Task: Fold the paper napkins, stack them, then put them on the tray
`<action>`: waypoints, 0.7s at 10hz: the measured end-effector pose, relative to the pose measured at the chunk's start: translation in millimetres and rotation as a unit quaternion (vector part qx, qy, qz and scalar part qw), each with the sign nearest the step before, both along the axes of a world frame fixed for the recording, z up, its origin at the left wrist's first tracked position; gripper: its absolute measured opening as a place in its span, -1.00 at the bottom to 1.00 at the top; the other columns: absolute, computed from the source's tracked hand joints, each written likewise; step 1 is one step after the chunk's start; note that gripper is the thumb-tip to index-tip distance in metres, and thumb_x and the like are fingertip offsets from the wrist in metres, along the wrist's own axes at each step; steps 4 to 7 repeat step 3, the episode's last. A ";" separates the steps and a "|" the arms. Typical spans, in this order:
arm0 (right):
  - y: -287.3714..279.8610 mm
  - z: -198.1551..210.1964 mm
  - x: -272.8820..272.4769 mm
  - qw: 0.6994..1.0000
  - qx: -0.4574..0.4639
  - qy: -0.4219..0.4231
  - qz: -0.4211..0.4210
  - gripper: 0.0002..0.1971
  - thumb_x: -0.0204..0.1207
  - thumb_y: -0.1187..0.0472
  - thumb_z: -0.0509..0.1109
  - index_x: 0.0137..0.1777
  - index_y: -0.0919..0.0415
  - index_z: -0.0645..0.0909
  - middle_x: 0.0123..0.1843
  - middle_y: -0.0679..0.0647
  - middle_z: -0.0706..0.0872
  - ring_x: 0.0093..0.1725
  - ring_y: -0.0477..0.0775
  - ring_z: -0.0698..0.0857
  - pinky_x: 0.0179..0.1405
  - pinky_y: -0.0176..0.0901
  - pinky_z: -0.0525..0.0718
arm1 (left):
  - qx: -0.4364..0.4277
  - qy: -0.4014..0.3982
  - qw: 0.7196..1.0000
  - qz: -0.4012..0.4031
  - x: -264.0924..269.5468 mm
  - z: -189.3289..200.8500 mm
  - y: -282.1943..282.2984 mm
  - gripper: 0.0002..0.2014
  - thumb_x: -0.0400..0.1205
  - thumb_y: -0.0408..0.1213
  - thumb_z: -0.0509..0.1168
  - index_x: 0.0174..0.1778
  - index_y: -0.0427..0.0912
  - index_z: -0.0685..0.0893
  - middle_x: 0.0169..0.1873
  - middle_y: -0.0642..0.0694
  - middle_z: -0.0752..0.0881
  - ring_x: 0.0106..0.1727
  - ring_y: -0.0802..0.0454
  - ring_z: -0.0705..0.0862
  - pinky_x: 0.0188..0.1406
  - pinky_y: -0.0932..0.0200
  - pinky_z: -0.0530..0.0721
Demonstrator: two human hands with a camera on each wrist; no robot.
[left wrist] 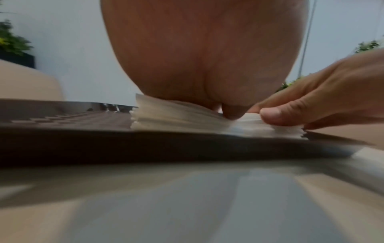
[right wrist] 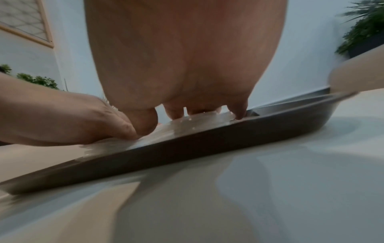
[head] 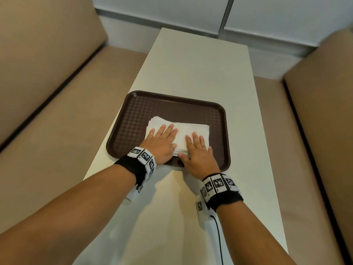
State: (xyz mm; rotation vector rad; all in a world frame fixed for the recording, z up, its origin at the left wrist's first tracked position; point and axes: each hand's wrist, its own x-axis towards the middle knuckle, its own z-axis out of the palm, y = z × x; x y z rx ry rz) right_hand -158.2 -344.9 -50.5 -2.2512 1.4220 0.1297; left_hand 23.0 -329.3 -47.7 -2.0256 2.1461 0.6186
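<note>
Fingers (head: 165, 131) flat on napkin stack (head: 193, 129)

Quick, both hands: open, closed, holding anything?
Left hand: open, flat on the napkin stack, no grip.
Right hand: open, pressing the same stack on the tray.

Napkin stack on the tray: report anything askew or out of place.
The napkin stack is slightly untidy: its left layers fan out unevenly. It lies flat on the tray under the left hand and right hand.

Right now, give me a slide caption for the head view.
Both hands, left hand and right hand, press flat on the napkin stack in the brown tray.
</note>
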 end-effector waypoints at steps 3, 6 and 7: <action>61.2 39.6 -36.2 0.953 -0.008 -0.243 -0.182 -0.73 0.76 -0.07 0.23 0.25 -0.01 0.68 0.31 -0.08 0.74 0.32 -0.01 0.66 0.33 0.01 0.60 | -0.098 0.236 0.947 0.194 38.1 22.7 80.9 -0.47 0.84 0.02 0.00 0.73 -0.05 0.28 0.71 0.04 0.29 0.74 -0.02 0.23 0.71 -0.08 0.21; 61.2 39.6 -36.2 0.953 -0.008 -0.243 -0.182 -0.73 0.76 -0.07 0.23 0.25 -0.01 0.68 0.31 -0.08 0.74 0.32 -0.01 0.66 0.33 0.01 0.60 | -0.098 0.236 0.947 0.194 38.1 22.7 80.9 -0.47 0.84 0.02 0.00 0.73 -0.05 0.28 0.71 0.04 0.29 0.74 -0.02 0.23 0.71 -0.08 0.21; 61.2 39.6 -36.2 0.953 -0.008 -0.243 -0.182 -0.73 0.76 -0.07 0.23 0.25 -0.01 0.68 0.31 -0.08 0.74 0.32 -0.01 0.66 0.33 0.01 0.60 | -0.098 0.236 0.947 0.194 38.1 22.7 80.9 -0.47 0.84 0.02 0.00 0.73 -0.05 0.28 0.71 0.04 0.29 0.74 -0.02 0.23 0.71 -0.08 0.21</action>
